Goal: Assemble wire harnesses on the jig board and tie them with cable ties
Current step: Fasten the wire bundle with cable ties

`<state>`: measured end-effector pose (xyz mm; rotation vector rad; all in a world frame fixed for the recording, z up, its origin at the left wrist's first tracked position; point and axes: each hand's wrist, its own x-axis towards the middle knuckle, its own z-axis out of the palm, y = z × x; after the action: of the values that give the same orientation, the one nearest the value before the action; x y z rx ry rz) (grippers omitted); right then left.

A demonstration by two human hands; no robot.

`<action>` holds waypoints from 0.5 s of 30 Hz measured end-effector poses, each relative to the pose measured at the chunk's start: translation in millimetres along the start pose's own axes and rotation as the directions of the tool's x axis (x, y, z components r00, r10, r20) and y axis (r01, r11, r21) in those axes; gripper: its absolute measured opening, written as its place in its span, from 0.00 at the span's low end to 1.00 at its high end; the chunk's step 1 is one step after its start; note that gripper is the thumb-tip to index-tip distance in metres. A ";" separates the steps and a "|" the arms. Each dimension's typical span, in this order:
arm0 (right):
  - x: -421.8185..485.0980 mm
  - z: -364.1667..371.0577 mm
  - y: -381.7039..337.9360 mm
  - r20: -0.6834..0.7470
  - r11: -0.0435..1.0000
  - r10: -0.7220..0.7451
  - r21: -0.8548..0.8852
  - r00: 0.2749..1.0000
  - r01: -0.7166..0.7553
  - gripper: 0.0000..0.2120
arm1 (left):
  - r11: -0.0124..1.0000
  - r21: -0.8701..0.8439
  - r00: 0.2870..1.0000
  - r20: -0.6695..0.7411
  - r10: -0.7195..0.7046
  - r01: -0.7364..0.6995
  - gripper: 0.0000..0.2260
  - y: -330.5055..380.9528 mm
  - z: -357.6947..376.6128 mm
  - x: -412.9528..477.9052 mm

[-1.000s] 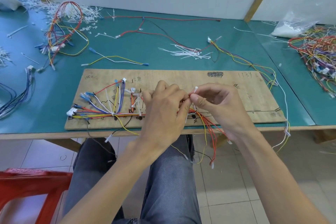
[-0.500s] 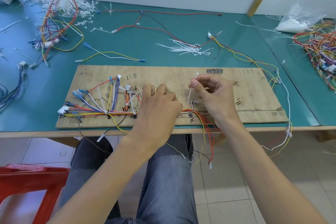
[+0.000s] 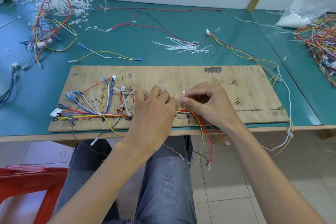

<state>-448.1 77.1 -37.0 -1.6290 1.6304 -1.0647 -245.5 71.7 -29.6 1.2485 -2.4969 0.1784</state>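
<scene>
Right hand [image 3: 209, 103] has dropped nearer the wires vs half a sec ago, so less of the cable tie [image 3: 184, 95] pokes up above its fingers; left hand [image 3: 154, 109] hasn't left the bundle. Right thumb & forefinger pinch the thin white nylon strap, which loops round the wire harness [image 3: 112, 114] at the trunk's right end, prob. so it can be pulled snug. Left hand sits knuckles-up, fingers curled on the trunk just left of the tie. It looks to be squeezing the strands together so the loop closes on a tight bundle, though the underside of that grip is hidden. Harness lies on the left half of the jig board [image 3: 181, 76], a flat, rough plywood sheet w/ pen marks & small dark pegs [image 3: 233, 82], set along the near edge of the tabletop [image 3: 145, 54]. Its trunk runs by the board's near edge, w/ branches fanning up from it. Thin glossy loose leads [image 3: 201, 122], red & yellow, spill limp over that near edge toward the lap. Spare ties [image 3: 181, 47] lie scattered mid-tabletop beyond the board, within easy reach.
</scene>
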 end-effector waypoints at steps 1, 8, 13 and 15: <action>-1.2 -1.4 0.1 0.011 0.999 -0.031 -0.033 0.999 0.031 0.03 | 1.000 -0.022 0.999 -0.038 0.012 -0.013 0.03 -1.2 0.3 -2.5; -3.5 1.3 2.2 -0.008 0.992 -0.096 -0.084 0.995 0.095 0.05 | 0.921 -0.196 0.936 -0.178 0.304 -0.337 0.06 -3.4 8.1 -26.7; -3.9 -1.1 2.1 0.011 0.987 -0.135 -0.087 0.991 0.136 0.05 | 0.905 -0.231 0.928 -0.201 0.315 -0.357 0.09 0.6 15.9 -22.9; -4.3 -2.0 1.3 0.021 0.990 -0.127 -0.059 0.992 0.128 0.05 | 0.898 -0.255 0.928 -0.201 0.314 -0.359 0.09 -1.1 17.9 -25.0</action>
<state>-450.2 81.5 -37.6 -1.7972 1.5793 -1.0706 -235.1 85.2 -55.2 0.6541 -2.4736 -0.0080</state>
